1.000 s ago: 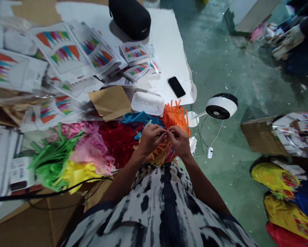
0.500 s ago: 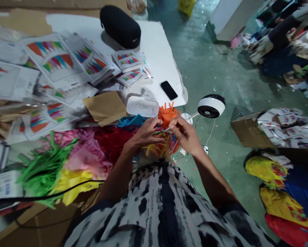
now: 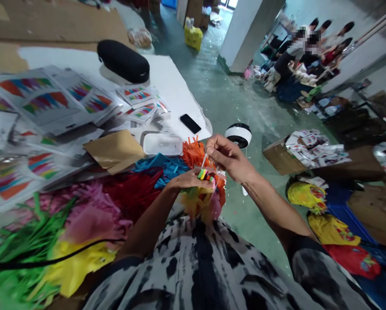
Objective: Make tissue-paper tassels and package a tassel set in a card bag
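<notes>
My left hand is closed around a bundle of coloured paper fringe strips, whose folded tops stick up at my fingers and whose tails hang down toward my lap. Just above it, my right hand pinches a thin white string that runs down to the top of the bundle. Piles of fringed tissue paper lie on the floor in front of me: orange, blue, red, pink, yellow and green.
Printed packets, a brown envelope, a white tray, a black phone and a black case lie on the white sheet. A small white fan stands right. Boxes and several people sit far right.
The camera has tilted up, showing more of the room. My right hand has risen above the bundle, drawing the white string upward, while my left hand keeps holding the strips.
</notes>
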`<state>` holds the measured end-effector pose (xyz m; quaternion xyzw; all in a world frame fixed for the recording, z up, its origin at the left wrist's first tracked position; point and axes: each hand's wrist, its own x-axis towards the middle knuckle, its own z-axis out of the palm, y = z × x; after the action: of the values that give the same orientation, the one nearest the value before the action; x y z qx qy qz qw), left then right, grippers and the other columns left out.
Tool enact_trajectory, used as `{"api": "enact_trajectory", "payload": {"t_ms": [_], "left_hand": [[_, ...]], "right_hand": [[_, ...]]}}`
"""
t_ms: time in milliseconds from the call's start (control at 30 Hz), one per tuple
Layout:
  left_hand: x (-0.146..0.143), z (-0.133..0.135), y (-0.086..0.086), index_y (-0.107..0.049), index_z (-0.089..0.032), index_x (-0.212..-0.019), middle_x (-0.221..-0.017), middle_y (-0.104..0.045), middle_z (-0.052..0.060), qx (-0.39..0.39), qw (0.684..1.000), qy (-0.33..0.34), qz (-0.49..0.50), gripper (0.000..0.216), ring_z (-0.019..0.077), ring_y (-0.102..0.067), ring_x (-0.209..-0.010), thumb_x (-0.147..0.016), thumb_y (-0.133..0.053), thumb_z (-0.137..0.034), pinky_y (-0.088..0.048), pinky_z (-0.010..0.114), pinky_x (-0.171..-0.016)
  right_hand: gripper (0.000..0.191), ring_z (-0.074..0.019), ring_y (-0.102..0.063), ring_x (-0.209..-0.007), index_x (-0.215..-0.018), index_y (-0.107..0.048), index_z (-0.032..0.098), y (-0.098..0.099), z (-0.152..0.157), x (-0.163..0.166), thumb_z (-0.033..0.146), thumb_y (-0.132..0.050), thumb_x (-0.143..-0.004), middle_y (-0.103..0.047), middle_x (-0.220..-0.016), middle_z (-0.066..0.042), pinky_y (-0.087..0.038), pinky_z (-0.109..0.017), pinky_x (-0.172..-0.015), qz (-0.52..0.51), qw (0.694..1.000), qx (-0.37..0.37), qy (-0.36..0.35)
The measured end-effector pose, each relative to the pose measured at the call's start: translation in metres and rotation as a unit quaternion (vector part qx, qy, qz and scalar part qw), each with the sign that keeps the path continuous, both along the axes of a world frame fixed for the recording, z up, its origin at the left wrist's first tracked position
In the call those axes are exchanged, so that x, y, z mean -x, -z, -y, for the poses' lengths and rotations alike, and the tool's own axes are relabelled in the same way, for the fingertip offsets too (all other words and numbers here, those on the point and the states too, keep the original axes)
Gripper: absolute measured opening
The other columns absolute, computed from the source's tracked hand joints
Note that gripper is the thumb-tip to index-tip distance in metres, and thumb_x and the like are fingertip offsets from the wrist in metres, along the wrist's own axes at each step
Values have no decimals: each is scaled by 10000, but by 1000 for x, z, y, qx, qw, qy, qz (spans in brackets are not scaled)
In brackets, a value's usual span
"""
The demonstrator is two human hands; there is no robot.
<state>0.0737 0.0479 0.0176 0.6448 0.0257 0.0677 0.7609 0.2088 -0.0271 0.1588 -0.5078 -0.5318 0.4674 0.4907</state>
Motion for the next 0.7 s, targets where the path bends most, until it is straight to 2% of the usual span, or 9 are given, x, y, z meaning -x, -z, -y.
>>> {"api": "enact_trajectory", "payload": {"t_ms": [100, 167, 267, 367, 433, 533, 633, 700], "left_hand": [[0, 6, -5, -738, -127, -970, -945, -707, 62, -31, 999, -41, -1, 363, 162, -616, -847, -838, -795, -461, -496, 287, -805], [0, 6, -6, -725, -157, -937, -998, -705, 62, -97, 988, -118, -5, 280, 175, -632, -898, -861, -775, -421, -508, 307, -840], [0, 0, -2, -692, -192, -881, -1036, -714, 64, -247, 941, -231, -7, 197, 207, -656, -974, -925, -688, -384, -527, 364, -908], [1, -11, -3, -681, -206, -909, -1018, -735, 63, -377, 890, -257, -20, 158, 232, -679, -993, -980, -593, -316, -504, 445, -1010], [1, -20, -16, -691, -212, -996, -1003, -752, 61, -451, 852, -264, -44, 131, 247, -698, -977, -990, -585, -287, -437, 524, -1110], [-6, -36, -60, -693, -224, -1036, -939, -762, 51, -555, 778, -286, -72, 92, 273, -716, -976, -973, -628, -239, -287, 623, -1216], [-26, -54, -125, -675, -213, -1091, -948, -739, 28, -588, 719, -359, -93, 138, 263, -715, -1066, -960, -642, -184, -303, 591, -1231], [-42, -71, -169, -655, -144, -1157, -962, -713, 22, -576, 679, -427, -156, 180, 239, -707, -1124, -996, -593, -199, -366, 544, -1202]], "right_hand": [[316, -75, -350, -543, -924, -560, 229, -2, 7, 3, 515, -681, -978, -478, -732, 67, -300, -224, -452, -7, 1000, 10, -1], [320, -82, -366, -567, -899, -548, 229, -4, 11, 3, 509, -682, -978, -471, -732, 65, -337, -229, -492, 8, 1000, 11, -1], [330, -105, -411, -632, -876, -537, 231, -9, 16, -1, 518, -645, -998, -482, -746, 49, -407, -252, -587, 84, 996, 5, 8], [306, -150, -507, -776, -897, -578, 233, -20, 23, -9, 512, -603, -1022, -566, -836, 4, -483, -313, -749, 232, 970, -56, 54], [284, -195, -572, -943, -919, -616, 237, -30, 29, -15, 498, -596, -1028, -632, -938, -33, -500, -383, -904, 298, 945, -106, 77], [271, -231, -620, -1063, -948, -629, 251, -50, 42, -20, 510, -599, -1024, -670, -966, -43, -502, -461, -1017, 259, 954, -135, 72], [273, -209, -666, -888, -963, -601, 272, -68, 62, -21, 540, -616, -1008, -624, -797, 5, -563, -478, -955, 158, 968, -172, 95], [245, -186, -648, -728, -948, -586, 287, -77, 81, -21, 521, -627, -1006, -540, -669, 47, -587, -479, -911, 108, 963, -215, 118]]}}
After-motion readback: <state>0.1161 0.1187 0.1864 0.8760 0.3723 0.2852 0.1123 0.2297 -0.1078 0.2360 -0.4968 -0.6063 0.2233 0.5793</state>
